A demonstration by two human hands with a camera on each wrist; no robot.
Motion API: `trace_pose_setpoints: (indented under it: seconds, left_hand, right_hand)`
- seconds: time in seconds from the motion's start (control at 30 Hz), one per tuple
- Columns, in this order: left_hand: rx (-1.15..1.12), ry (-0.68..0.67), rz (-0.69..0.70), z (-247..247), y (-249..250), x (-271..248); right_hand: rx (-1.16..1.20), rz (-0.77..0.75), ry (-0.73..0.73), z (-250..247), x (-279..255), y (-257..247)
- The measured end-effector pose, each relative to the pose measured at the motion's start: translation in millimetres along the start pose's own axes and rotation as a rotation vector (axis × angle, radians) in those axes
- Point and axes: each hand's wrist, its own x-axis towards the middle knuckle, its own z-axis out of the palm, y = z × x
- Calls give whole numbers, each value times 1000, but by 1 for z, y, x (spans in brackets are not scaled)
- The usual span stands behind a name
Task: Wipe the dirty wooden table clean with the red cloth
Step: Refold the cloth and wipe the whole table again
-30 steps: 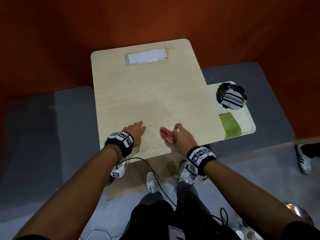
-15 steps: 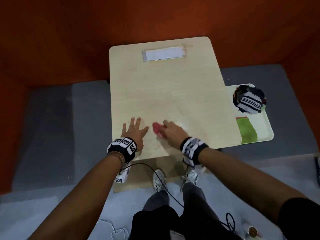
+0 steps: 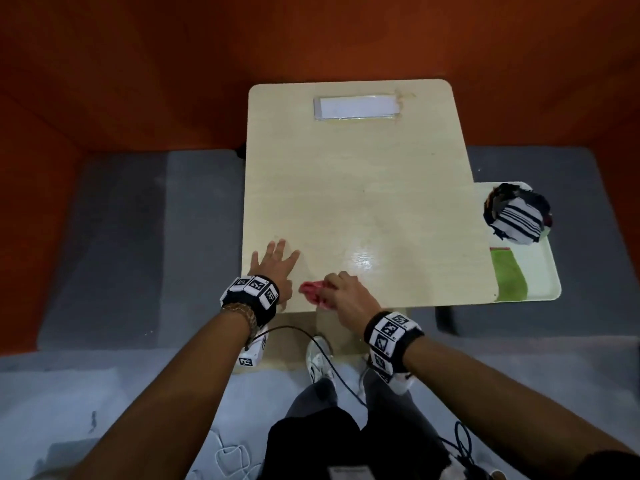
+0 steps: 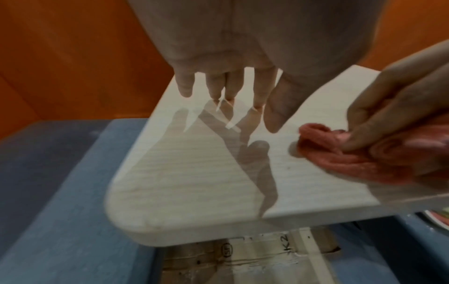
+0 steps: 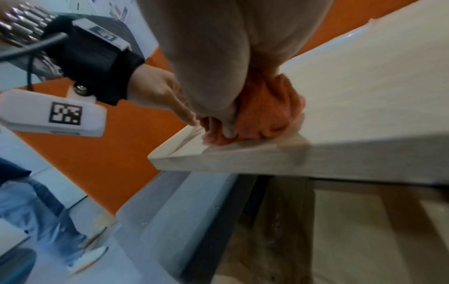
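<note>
A pale wooden table (image 3: pixel 363 188) fills the middle of the head view. My right hand (image 3: pixel 343 294) grips a bunched red cloth (image 3: pixel 311 294) and presses it on the table near its front edge. The left wrist view shows the cloth (image 4: pixel 340 153) under curled fingers (image 4: pixel 379 123). From the right wrist, the cloth (image 5: pixel 267 115) lies wadded under my palm at the table's edge (image 5: pixel 316 159). My left hand (image 3: pixel 273 261) lies flat on the table at its front left corner, fingers (image 4: pixel 218 82) spread and straight, just left of the cloth.
A white card in a clear sleeve (image 3: pixel 356 107) lies at the table's far end. A white tray (image 3: pixel 540 271) to the right holds a striped bundle of cloths (image 3: pixel 517 220) and a green cloth (image 3: pixel 507 278). Orange walls surround. My feet (image 3: pixel 318 358) stand below the table's front edge.
My right hand has dragged the red cloth left and towards the front edge, closer to my left hand. The left hand's fingers have spread flat. My head has shifted, so the table sits further right.
</note>
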Motion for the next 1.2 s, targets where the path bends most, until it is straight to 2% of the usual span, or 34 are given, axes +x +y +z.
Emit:
trace_pose_setpoints:
  seconds: [0.07,0.13,0.2,0.3,0.37,0.47,0.53,0.6,0.7,0.83,0.93,1.0,1.1,1.2]
  left_hand:
    - [-19,-15,-7,-1,4,2]
    - [-9,-22,0,0,2,2]
    - [-19,-11,-2,3,-4,-1]
    - [-47,8,-7,8,-11,-10]
    - [-76,35,-10,11,-13,-11]
    - [-117,21,-13,10,-14,-10]
    - [-116,27,-9,9,-15,-10]
    - [-127,41,-7,7,-17,-10]
    - [-191,59,-14,3,-26,-12]
    - [-209,106,-38,1,-37,-21]
    - [-230,133,-47,2,-44,-26]
    - [-247,135,-41,1,-46,-28]
    - [-220,124,-43,-1,-44,-35]
    - [-195,144,-44,1,-40,-36]
  right_hand:
    - [-37,-45,-48,-9,4,6]
    - [-54,-42,-3,-19,33,22]
    - [-72,49,87,-33,72,34]
    - [-81,164,107,-36,101,28]
    - [-41,107,114,-21,80,11]
    - [45,-32,58,7,9,-7]
    - [26,-11,30,6,-17,4]
    - [-35,44,74,-2,-23,26]
    - [-35,95,106,8,-18,20]
    - [74,-62,97,26,23,-41]
    - [39,-124,62,8,54,-43]
    - [23,-77,115,-15,73,-18]
    - [-35,113,173,-34,99,13]
    - [42,107,190,-9,78,-13]
